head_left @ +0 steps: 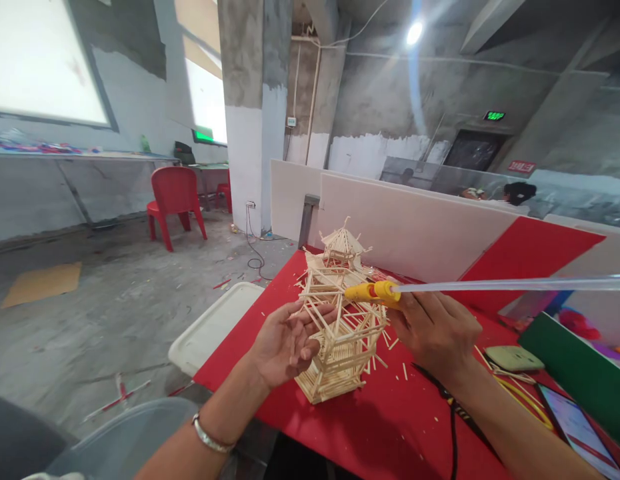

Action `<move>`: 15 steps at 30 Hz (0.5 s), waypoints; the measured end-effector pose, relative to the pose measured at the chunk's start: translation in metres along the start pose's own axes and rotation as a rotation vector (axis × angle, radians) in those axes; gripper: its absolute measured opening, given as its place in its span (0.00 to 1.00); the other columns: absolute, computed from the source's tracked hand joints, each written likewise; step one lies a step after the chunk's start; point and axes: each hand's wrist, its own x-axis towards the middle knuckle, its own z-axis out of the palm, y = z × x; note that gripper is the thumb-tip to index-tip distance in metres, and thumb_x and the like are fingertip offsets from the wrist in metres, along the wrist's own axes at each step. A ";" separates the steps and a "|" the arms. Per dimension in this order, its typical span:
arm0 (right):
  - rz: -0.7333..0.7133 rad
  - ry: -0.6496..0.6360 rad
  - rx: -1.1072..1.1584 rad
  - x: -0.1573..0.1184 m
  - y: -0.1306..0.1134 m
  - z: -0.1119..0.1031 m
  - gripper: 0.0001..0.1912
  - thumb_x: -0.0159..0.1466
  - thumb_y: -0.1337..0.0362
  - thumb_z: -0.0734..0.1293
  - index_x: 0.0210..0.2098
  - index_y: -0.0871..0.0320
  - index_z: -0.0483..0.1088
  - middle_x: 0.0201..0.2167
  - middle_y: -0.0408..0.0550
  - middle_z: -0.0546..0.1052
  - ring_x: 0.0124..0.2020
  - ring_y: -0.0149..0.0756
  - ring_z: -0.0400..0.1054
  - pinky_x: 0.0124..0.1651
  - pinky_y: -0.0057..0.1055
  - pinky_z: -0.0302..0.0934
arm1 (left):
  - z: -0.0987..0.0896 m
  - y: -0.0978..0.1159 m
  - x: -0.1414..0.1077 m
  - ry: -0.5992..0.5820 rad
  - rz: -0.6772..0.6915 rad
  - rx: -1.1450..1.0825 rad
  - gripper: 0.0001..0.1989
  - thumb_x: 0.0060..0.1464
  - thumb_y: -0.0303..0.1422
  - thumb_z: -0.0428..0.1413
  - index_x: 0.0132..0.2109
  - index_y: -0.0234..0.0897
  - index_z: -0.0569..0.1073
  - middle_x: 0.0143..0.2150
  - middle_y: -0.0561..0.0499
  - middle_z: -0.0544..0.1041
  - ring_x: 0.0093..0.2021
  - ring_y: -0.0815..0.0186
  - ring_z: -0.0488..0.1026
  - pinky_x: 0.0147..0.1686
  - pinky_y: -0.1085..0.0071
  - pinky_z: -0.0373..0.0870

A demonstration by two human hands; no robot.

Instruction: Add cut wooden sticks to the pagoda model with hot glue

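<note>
A pagoda model made of thin wooden sticks point(340, 347) stands on the red tabletop, its open frame rising toward a pointed roof point(343, 243). My left hand point(290, 340) is at its left side, palm turned up, fingers apart and loosely bent; some fingertips overlap the frame, and whether they press on it I cannot tell. My right hand point(437, 333) is wrapped around a yellow hot glue gun point(373, 291). The nozzle points left at the upper frame. A long clear glue stick point(510, 284) sticks out of the gun's back end toward the right.
Loose sticks lie around the model on the red table point(390, 420). At right are a phone point(583, 427), a pale green case point(515, 358) and a green board point(580, 373). White partition panels point(390, 227) edge the table. A plastic bin point(125, 440) stands lower left.
</note>
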 end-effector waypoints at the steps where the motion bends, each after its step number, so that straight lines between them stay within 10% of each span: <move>1: -0.002 0.003 -0.006 -0.001 0.000 0.000 0.12 0.62 0.67 0.70 0.45 0.59 0.71 0.27 0.44 0.77 0.29 0.34 0.68 0.36 0.33 0.57 | 0.000 0.000 0.000 -0.001 0.000 -0.001 0.27 0.66 0.43 0.44 0.63 0.28 0.66 0.47 0.33 0.81 0.19 0.68 0.72 0.10 0.78 0.64; 15: -0.070 0.045 0.027 0.001 -0.002 -0.003 0.18 0.60 0.68 0.75 0.49 0.61 0.71 0.32 0.47 0.81 0.31 0.35 0.72 0.39 0.33 0.61 | -0.001 0.000 -0.001 0.000 0.011 0.005 0.26 0.65 0.42 0.46 0.62 0.28 0.67 0.48 0.32 0.80 0.19 0.69 0.72 0.10 0.79 0.63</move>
